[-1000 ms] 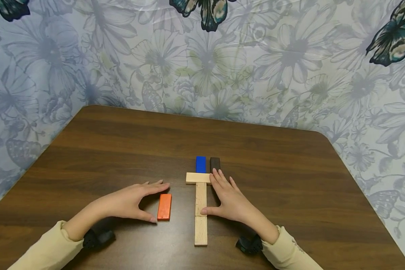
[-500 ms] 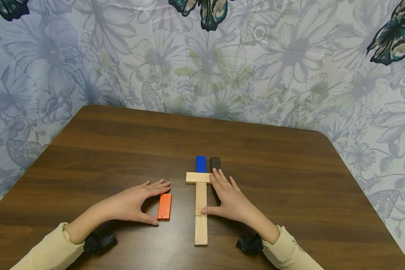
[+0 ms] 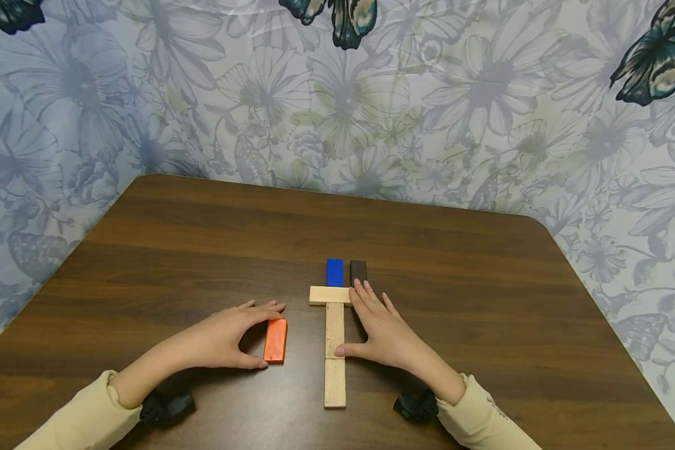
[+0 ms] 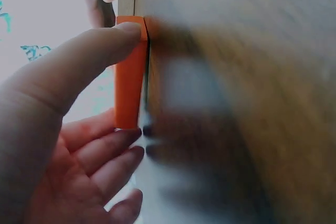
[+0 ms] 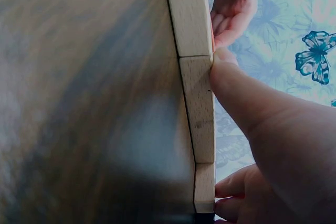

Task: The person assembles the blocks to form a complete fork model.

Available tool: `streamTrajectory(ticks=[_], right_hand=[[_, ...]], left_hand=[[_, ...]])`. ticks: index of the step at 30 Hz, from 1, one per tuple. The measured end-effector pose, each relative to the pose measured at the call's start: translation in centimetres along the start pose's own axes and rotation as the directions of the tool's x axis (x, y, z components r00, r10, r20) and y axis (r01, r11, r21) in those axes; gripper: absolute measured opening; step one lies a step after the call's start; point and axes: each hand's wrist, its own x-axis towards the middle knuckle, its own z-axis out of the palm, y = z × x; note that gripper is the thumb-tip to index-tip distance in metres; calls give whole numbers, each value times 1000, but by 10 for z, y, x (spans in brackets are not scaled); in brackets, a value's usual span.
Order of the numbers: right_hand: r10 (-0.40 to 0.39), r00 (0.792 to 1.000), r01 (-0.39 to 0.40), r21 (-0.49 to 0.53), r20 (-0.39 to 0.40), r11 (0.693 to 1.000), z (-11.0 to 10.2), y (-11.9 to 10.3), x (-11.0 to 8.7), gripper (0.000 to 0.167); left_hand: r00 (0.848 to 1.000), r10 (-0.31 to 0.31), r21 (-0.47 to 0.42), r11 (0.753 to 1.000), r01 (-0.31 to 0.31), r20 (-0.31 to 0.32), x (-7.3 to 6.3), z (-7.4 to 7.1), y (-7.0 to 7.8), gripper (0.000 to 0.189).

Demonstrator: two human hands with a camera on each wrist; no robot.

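My left hand [image 3: 216,342] pinches an orange wooden block [image 3: 275,342] endwise, thumb at its near end and fingertips at its far end. The left wrist view shows that grip on the orange block [image 4: 128,87] from the side. To the right, plain wooden blocks form a T: a crosspiece [image 3: 326,295] above an upper stem block [image 3: 334,325] and a lower stem block [image 3: 334,384]. My right hand [image 3: 388,337] rests with fairly straight fingers at the crosspiece's right end, its thumb on the upper stem block near the joint.
Beyond the crosspiece lie a blue block [image 3: 334,272] and a black block [image 3: 358,270], side by side with a narrow gap. All lie on a brown wooden table [image 3: 455,250]. Behind it hangs a flower-and-butterfly patterned backdrop [image 3: 349,125].
The left thumb and fingers have closed in on the orange block's ends, and the block has shifted slightly away from the person. The right hand and the T stay put.
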Motion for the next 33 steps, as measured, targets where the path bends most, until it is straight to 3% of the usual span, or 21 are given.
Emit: streamTrajectory(ticks=[7,18,25,33], right_hand=[[8,1000,-8,-2,5,1000,-1,-1,-2,106],[1,1000,-1,-11,13,1000,0,1,-8,106],[0,1000,1,-17,20,1000,1,2,-10,106],[-8,1000,9,-11,24,1000,1,1,-13,106]], left_hand=[[997,32,-38,999,-35,-70,6,-5,1,68],[983,84,-68,993,-96,-161,29,-25,4,65],[985,14,-171,984,-43,-170,51,-29,1,70],[985,-1,-204,978,-35,-174,74,-30,-10,70]])
